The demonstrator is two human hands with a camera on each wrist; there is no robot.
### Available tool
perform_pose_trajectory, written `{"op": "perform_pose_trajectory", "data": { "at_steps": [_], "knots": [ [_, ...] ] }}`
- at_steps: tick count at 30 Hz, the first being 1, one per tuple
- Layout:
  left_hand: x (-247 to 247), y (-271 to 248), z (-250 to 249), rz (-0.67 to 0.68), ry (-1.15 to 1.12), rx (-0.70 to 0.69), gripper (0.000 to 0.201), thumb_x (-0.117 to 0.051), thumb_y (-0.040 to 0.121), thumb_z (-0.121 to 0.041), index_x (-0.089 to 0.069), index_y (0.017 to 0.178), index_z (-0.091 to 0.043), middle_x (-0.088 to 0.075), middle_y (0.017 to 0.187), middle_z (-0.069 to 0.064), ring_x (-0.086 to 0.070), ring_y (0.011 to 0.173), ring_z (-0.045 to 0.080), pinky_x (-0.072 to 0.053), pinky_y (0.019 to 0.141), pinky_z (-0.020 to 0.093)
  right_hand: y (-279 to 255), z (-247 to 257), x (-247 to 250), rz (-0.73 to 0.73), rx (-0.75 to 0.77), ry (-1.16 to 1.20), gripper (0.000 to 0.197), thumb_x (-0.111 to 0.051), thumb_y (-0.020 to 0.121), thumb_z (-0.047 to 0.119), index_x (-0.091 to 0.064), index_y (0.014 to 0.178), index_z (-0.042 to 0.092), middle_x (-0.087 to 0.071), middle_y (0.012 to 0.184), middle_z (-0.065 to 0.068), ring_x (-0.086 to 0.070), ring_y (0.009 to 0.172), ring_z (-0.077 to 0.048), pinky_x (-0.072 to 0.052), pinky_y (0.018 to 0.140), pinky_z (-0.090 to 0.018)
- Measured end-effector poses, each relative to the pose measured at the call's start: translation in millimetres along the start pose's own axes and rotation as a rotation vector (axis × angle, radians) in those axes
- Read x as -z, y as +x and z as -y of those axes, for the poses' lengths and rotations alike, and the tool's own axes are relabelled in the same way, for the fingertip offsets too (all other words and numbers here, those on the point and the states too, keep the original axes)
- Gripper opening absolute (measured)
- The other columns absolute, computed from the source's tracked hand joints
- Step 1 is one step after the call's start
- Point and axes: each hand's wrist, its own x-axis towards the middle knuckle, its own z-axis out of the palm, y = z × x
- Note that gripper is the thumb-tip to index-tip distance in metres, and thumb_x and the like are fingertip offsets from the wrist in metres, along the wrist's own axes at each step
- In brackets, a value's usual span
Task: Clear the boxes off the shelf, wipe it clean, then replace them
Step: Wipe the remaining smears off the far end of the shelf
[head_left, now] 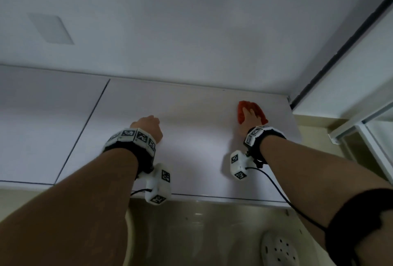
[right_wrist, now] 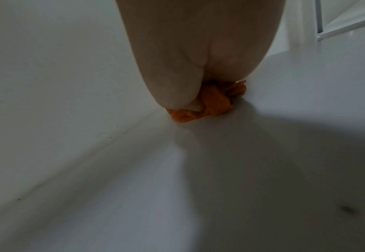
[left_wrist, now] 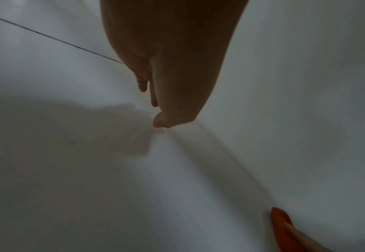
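1. Lower left of the head view: your left hand (head_left: 148,126) is resting on the white shelf (head_left: 191,159) with nothing in it. In the left wrist view its fingertips (left_wrist: 142,85) are lying close together and pointing down at the surface, the thumb tip just touching it. If you are leaning weight on that hand, it could skid on the smooth top and smear the part you are cleaning.

2. Centre of the head view: the shelf is showing bare, with no boxes in any view, so you are likely in the wiping step. Missing the strip along the back wall is the main risk, since dust may be sitting in that joint.

3. Right of centre in the head view: your right hand (head_left: 252,114) is pressing flat on the orange cloth (head_left: 242,112), fingers seemingly spread over it; the right wrist view is hiding them behind the palm, so I cannot tell more. The cloth (right_wrist: 209,104) is bunching under the palm, so it could be covering little area and leaving streaks.

4. Lower right of the right wrist view: a small dark speck (right_wrist: 347,208) is lying on the shelf near you. You could pass over it, as the cloth is working well apart from it.
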Motion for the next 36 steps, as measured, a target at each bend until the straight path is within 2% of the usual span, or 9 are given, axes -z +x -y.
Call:
{"op": "perform_pose_trajectory", "data": {
  "at_steps": [6, 10, 12, 16, 20, 24, 26, 29, 36],
  "knots": [
    [-9.5, 18.0, 35.4, 0.048, 0.057, 0.023, 0.042, -0.042, 0.093, -0.014, -0.046, 0.135, -0.008, -0.047, 0.139, 0.011, -0.048, 0.126, 0.029, -0.040, 0.106, 0.038, 38.2, 30.7, 0.2, -0.069, 0.062, 0.018, 0.060, -0.035, 0.098, 0.018, -0.008, 0.151, 0.022, -0.005, 0.159, -0.004, -0.012, 0.144, -0.034, -0.011, 0.118, -0.044],
    [-24.7, 20.2, 48.5, 0.057, 0.076, -0.044, 0.058, -0.036, 0.093, -0.013, -0.022, 0.149, -0.015, -0.021, 0.156, 0.006, -0.030, 0.140, 0.026, -0.029, 0.115, 0.039, 64.8, 47.4, 0.5, -0.065, 0.122, -0.038, 0.054, -0.022, 0.100, 0.029, -0.007, 0.151, 0.020, -0.006, 0.159, -0.002, -0.011, 0.146, -0.026, -0.011, 0.119, -0.045],
    [-27.2, 20.2, 51.9, 0.026, 0.071, -0.075, 0.059, -0.036, 0.093, -0.013, -0.021, 0.150, -0.018, -0.018, 0.157, 0.004, -0.030, 0.140, 0.026, -0.028, 0.115, 0.039, 69.7, 58.2, -0.6, -0.066, 0.140, -0.039, 0.053, -0.019, 0.100, 0.033, -0.008, 0.151, 0.022, -0.008, 0.159, -0.001, -0.011, 0.146, -0.025, -0.010, 0.119, -0.044],
    [-24.6, 21.9, 49.3, 0.004, 0.081, -0.054, 0.054, -0.038, 0.091, -0.013, -0.033, 0.145, -0.015, -0.036, 0.148, 0.006, -0.041, 0.132, 0.028, -0.037, 0.109, 0.039, 59.1, 91.4, -7.1, -0.060, 0.253, 0.005, 0.051, -0.016, 0.102, 0.036, -0.013, 0.151, 0.022, -0.008, 0.159, 0.000, -0.007, 0.147, -0.023, -0.002, 0.120, -0.039],
    [-22.0, 26.0, 44.0, 0.011, 0.049, -0.015, 0.051, -0.041, 0.087, -0.017, -0.044, 0.137, -0.012, -0.047, 0.141, 0.008, -0.048, 0.126, 0.030, -0.040, 0.106, 0.039, 45.8, 134.0, -18.9, -0.046, 0.416, -0.007, 0.049, -0.022, 0.102, 0.035, -0.019, 0.150, 0.023, -0.011, 0.158, -0.002, -0.007, 0.147, -0.021, -0.001, 0.120, -0.034],
    [-19.6, 25.3, 47.0, -0.009, 0.031, -0.015, 0.047, -0.041, 0.086, -0.015, -0.049, 0.133, -0.016, -0.051, 0.137, 0.007, -0.051, 0.122, 0.029, -0.041, 0.104, 0.039, 20.6, 169.3, -29.7, 0.009, 0.637, -0.044, 0.046, -0.030, 0.102, 0.027, -0.026, 0.148, 0.021, -0.017, 0.157, -0.002, -0.010, 0.146, -0.017, -0.002, 0.119, -0.026],
    [-18.5, 23.4, 47.1, -0.025, 0.016, -0.005, 0.045, -0.041, 0.087, -0.013, -0.050, 0.131, -0.016, -0.054, 0.132, 0.008, -0.053, 0.120, 0.029, -0.041, 0.103, 0.038, 5.3, 181.5, -36.7, 0.086, 0.720, -0.131, 0.055, -0.038, 0.098, 0.016, -0.020, 0.149, 0.024, -0.013, 0.158, -0.002, -0.011, 0.146, -0.021, -0.006, 0.120, -0.032],
    [-17.8, 20.3, 43.1, -0.058, 0.006, 0.006, 0.041, -0.039, 0.088, -0.013, -0.052, 0.127, -0.015, -0.056, 0.128, 0.008, -0.054, 0.117, 0.028, -0.041, 0.100, 0.037, -14.7, 187.1, -45.3, 0.169, 0.703, -0.160, 0.069, -0.045, 0.091, 0.008, -0.016, 0.149, 0.031, -0.006, 0.159, 0.002, -0.009, 0.146, -0.026, -0.008, 0.119, -0.040],
    [-18.1, 19.8, 37.0, -0.081, 0.041, 0.016, 0.039, -0.039, 0.088, -0.015, -0.053, 0.124, -0.016, -0.058, 0.125, 0.005, -0.055, 0.115, 0.024, -0.039, 0.097, 0.035, -35.1, 168.8, -50.1, 0.236, 0.704, -0.074, 0.074, -0.046, 0.089, -0.002, -0.020, 0.148, 0.034, -0.006, 0.159, 0.005, -0.003, 0.147, -0.022, -0.002, 0.120, -0.036]
  ]
}}
